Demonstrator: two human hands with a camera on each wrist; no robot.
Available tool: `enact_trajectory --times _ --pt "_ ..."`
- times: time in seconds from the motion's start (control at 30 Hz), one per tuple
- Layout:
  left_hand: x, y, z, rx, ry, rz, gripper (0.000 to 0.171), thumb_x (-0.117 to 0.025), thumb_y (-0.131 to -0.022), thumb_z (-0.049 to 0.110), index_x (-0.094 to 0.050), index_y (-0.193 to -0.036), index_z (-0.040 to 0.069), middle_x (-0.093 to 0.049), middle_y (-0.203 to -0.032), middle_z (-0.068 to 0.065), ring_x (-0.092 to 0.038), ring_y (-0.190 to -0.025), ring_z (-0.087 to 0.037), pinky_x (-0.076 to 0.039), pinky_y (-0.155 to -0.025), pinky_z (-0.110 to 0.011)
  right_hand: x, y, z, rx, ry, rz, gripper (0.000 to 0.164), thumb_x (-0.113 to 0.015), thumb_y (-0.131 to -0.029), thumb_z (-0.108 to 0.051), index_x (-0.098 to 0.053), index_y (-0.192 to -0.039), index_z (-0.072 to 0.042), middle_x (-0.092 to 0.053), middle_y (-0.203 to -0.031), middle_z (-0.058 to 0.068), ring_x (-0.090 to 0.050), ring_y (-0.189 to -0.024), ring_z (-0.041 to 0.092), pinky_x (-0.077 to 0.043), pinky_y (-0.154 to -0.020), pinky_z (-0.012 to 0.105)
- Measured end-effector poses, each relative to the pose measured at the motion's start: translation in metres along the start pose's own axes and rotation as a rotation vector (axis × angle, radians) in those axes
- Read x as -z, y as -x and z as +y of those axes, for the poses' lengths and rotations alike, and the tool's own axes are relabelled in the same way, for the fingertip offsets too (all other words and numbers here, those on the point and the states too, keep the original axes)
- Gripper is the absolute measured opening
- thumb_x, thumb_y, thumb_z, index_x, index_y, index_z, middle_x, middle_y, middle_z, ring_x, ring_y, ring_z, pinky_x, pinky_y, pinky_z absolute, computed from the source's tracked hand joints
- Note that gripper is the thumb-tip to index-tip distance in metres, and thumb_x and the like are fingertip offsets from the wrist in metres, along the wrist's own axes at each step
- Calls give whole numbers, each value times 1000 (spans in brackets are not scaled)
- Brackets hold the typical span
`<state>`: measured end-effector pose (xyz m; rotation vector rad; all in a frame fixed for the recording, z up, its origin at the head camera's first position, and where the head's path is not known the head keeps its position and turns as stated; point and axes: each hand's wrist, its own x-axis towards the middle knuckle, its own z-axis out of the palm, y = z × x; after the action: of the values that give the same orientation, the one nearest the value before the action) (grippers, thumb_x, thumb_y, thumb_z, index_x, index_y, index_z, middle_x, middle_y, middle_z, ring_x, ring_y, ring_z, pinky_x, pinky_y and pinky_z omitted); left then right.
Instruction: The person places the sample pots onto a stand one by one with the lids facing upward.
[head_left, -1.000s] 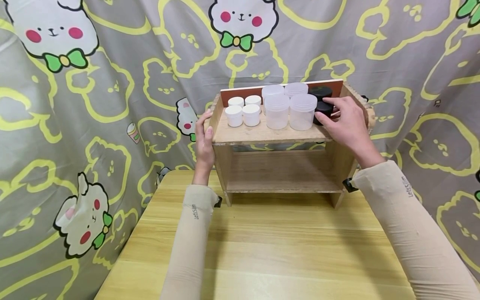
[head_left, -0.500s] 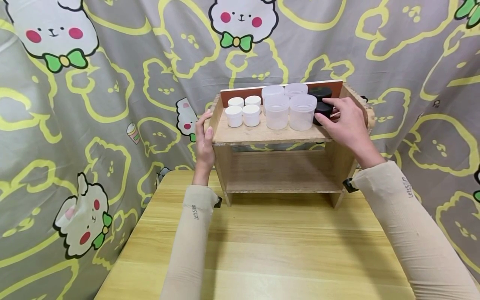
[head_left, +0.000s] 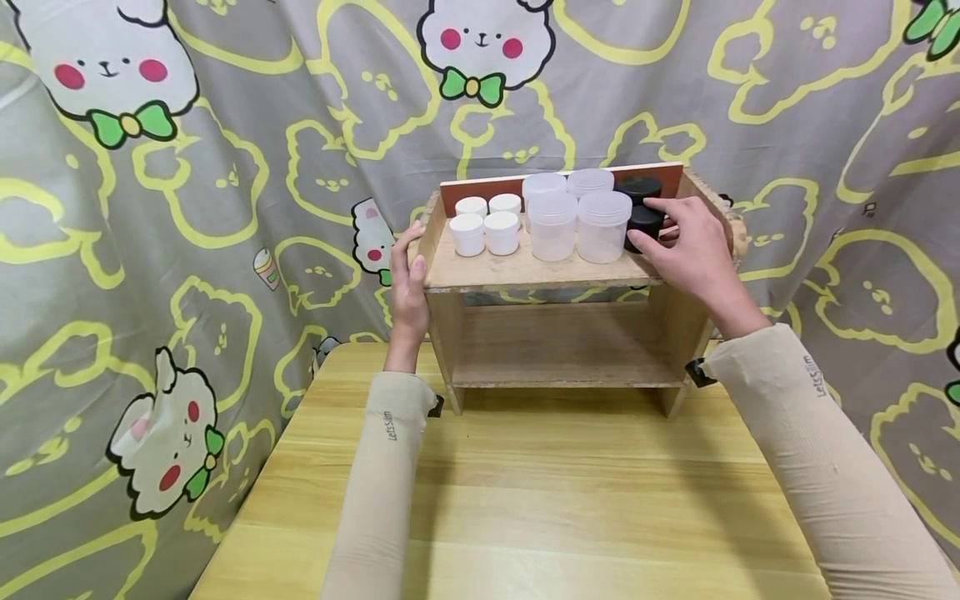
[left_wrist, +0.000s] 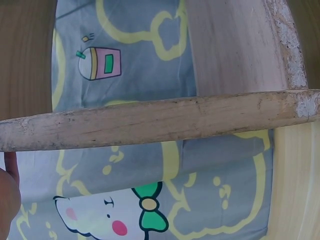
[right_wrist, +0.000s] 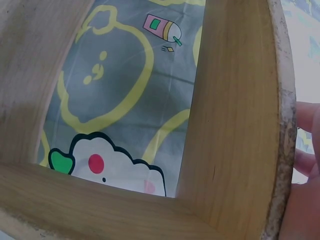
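In the head view, my right hand (head_left: 692, 243) reaches over the right end of a small wooden shelf (head_left: 525, 271) and pinches the front black-lidded jar (head_left: 645, 220) between thumb and fingers. Right behind it stands another black jar (head_left: 639, 188). My left hand (head_left: 408, 287) rests against the shelf's left side panel (head_left: 432, 237), fingertips at its upper edge. In the left wrist view, a finger (left_wrist: 11, 165) meets that panel's edge. Clear plastic jars (head_left: 553, 227) stand beside the black ones, with small white jars (head_left: 502, 233) further left.
The shelf stands on a wood-grain table (head_left: 570, 500), close to a patterned grey curtain (head_left: 247, 208). A lower board (head_left: 570, 342) spans the shelf under the top. A reddish-brown back strip (head_left: 487, 185) runs behind the jars.
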<state>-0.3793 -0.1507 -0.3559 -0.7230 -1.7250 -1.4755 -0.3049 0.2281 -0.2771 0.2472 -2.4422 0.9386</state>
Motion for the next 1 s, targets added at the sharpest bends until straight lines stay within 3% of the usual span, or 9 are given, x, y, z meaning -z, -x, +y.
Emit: enact_trajectory --times 0.33,0.57,0.8,1.0 --pt "1 0 -1 -18 2 -9 51 -42 -98 32 -47 -142 6 -46 -155 -10 -38 -150 -22 -25 -124 -45 1 5 -1 -35 -32 11 61 -65 -100 -33 -49 -154 -10 -43 -143 28 -56 -121 47 -46 -105 61" --pt "3 -1 2 -36 -12 -20 48 -40 -100 19 -45 -143 -1 -45 -154 -19 -37 -150 -28 -24 -124 -44 3 13 -5 3 -50 41 58 -67 -99 -29 -53 -151 -10 -44 -140 27 -52 -123 46 -42 -106 61" --pt "6 -4 31 -19 -10 -63 45 -40 -101 6 -44 -142 -12 -45 -151 -29 -34 -152 -35 -21 -127 -39 9 21 -7 42 -46 85 56 -70 -96 -25 -57 -148 -7 -47 -137 24 -49 -119 42 -38 -98 54" --pt "10 -5 50 22 -19 -120 43 -40 -103 6 -43 -142 -12 -42 -154 -28 -30 -155 -35 -19 -128 -41 15 33 -5 74 -53 76 56 -71 -96 -24 -57 -148 -10 -47 -142 24 -48 -122 43 -38 -98 58"
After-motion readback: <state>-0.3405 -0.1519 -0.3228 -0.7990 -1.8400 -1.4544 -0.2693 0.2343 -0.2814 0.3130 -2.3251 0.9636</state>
